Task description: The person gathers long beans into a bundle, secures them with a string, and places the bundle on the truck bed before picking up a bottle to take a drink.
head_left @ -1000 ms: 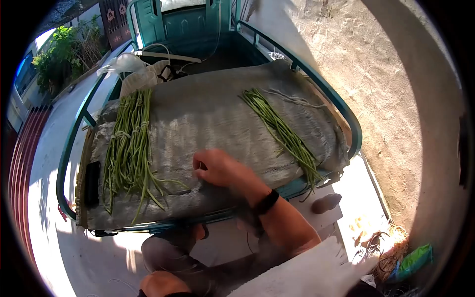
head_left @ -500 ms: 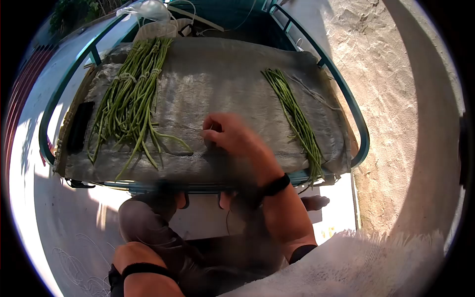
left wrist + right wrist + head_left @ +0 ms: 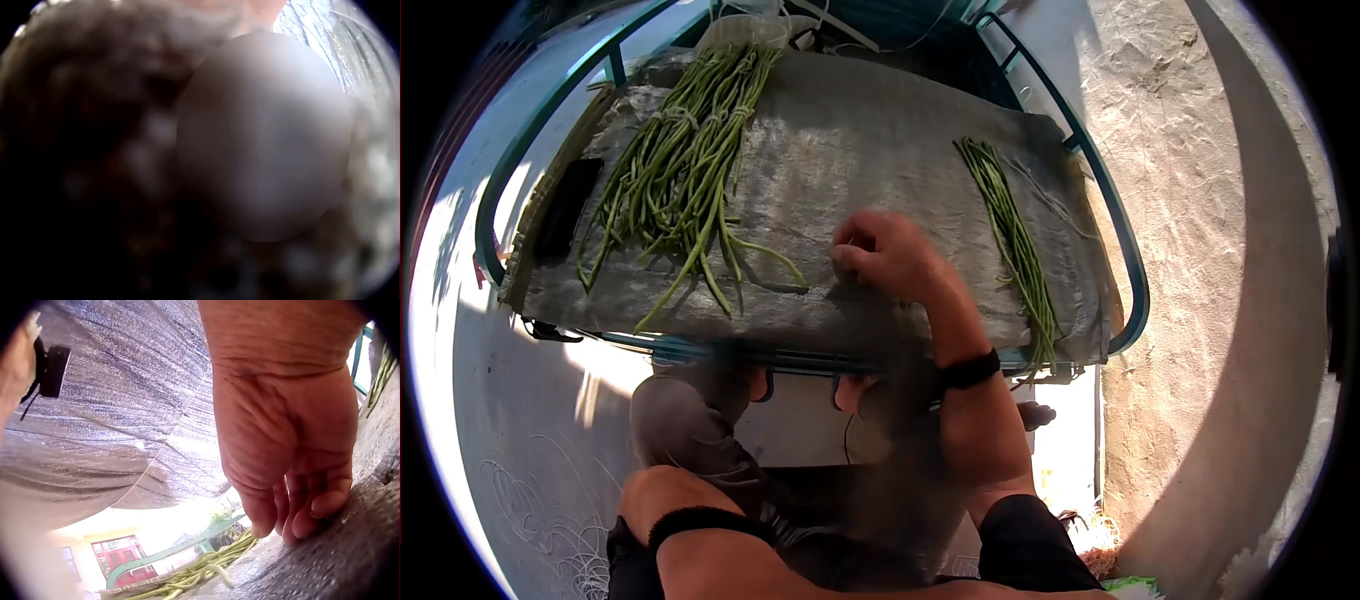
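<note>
Between the big bundle (image 3: 690, 150) to its left and the thin bundle (image 3: 1015, 240) to its right, the right hand (image 3: 890, 255) stayed low, fingers loosely bent, tips touching the cloth (image 3: 880, 120). More sleeve (image 3: 1030, 540) showed behind it than before. The left hand's (image 3: 244, 11) state could not be told. Near the right hand ran the cloth's front edge; well right, past the rail (image 3: 1115, 220), stood a wall (image 3: 1175, 300).

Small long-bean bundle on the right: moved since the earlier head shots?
No. The small long-bean bundle keeps its place beside the cart rail, lower ends still over the near edge. The camera view shifted.
</note>
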Available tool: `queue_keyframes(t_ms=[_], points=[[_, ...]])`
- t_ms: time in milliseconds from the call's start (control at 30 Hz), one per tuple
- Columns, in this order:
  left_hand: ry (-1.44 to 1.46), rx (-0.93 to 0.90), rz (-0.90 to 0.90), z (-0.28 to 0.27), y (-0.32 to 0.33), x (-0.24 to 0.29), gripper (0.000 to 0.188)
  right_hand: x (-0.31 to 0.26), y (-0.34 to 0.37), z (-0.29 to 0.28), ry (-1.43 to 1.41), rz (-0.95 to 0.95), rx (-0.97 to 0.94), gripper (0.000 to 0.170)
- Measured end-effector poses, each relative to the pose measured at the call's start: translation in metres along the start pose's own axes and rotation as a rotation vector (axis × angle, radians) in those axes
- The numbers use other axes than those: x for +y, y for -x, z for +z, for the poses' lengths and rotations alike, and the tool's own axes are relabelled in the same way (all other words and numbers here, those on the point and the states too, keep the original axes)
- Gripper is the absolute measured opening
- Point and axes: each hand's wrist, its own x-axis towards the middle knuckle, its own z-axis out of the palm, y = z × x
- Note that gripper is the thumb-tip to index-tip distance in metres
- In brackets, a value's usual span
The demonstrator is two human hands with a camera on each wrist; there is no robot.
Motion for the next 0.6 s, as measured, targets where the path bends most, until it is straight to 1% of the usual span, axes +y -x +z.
queue_keyframes(t_ms=[67,267,367,600], points=[[-0.010,-0.003,-0.025,-0.006,0.001,-0.002,0.041,0.003,0.001,0.001,-0.060,-0.031,0.009,0.020],[-0.022,-0.011,-0.089,-0.016,-0.001,-0.006,0.043,0.010,-0.002,0.001,-0.057,-0.043,-0.005,0.021],[-0.016,-0.014,-0.121,-0.021,-0.004,-0.006,0.043,0.001,0.003,-0.002,0.033,-0.041,0.022,0.023],[-0.010,-0.039,-0.194,-0.031,-0.017,-0.009,0.045,0.008,-0.001,0.002,0.072,-0.096,0.088,0.024]])
